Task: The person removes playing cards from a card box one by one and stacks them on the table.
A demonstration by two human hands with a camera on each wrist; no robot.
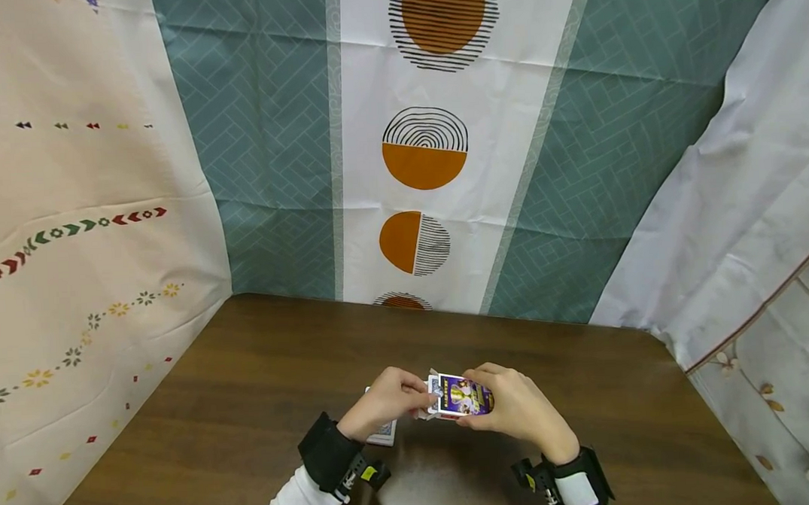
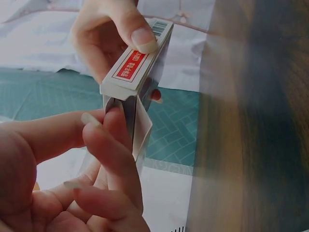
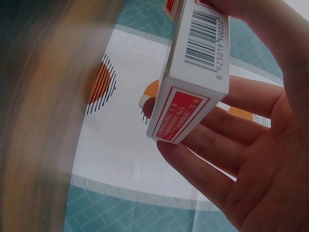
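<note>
My right hand (image 1: 516, 402) grips a playing-card box (image 1: 468, 397) by its sides, thumb on one narrow side and fingers across from it. The box is purple on its front, with white and red edges and a barcode in the right wrist view. Its open end faces my left hand (image 1: 390, 398), and a flap (image 2: 143, 123) hangs out there. Blue-and-white card backs (image 1: 434, 390) show in that opening. Left thumb and finger pinch at them, the fingertips partly hidden inside the box. Beneath my left hand, more blue-and-white cards (image 1: 383, 435) lie on the table.
The brown wooden table (image 1: 280, 363) extends around both hands. Patterned cloth (image 1: 277, 137) hangs behind its far edge, with a cream cloth (image 1: 108, 295) on the left and a white one (image 1: 727, 193) on the right. Each wrist wears a black strap with a camera.
</note>
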